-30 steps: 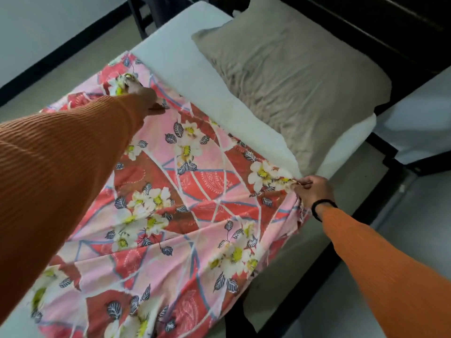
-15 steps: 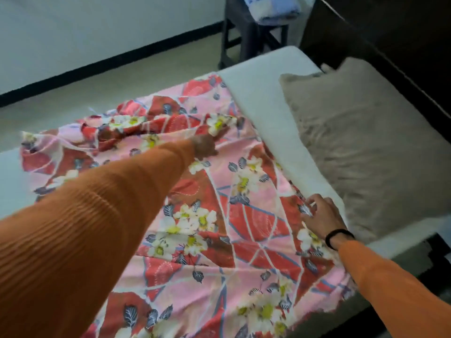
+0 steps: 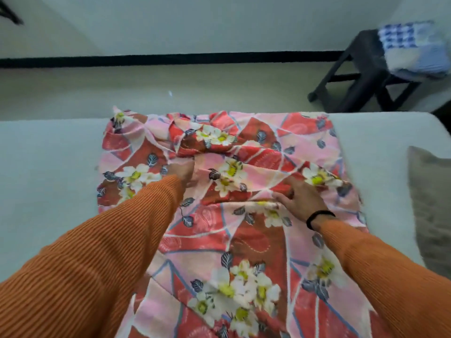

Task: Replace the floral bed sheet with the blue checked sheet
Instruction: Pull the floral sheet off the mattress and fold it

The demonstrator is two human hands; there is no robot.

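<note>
The floral sheet (image 3: 244,235), pink and red with white flowers, lies bunched across the middle of the bare white mattress (image 3: 48,179). My left hand (image 3: 181,170) grips a fold of it near the centre. My right hand (image 3: 300,201), with a black band on its wrist, holds a fold of the sheet further right. The blue checked sheet (image 3: 412,47) sits folded on a black stool (image 3: 361,76) at the upper right, beyond the bed.
A grey-brown pillow (image 3: 432,203) lies on the mattress at the right edge. Pale floor (image 3: 170,89) runs behind the bed up to a white wall with a black skirting strip (image 3: 170,58).
Both hands have drawn the sheet's edge in from the pillow end, bunching it toward the middle. My view has swung left, so the stool with the blue sheet sits at the upper right.
</note>
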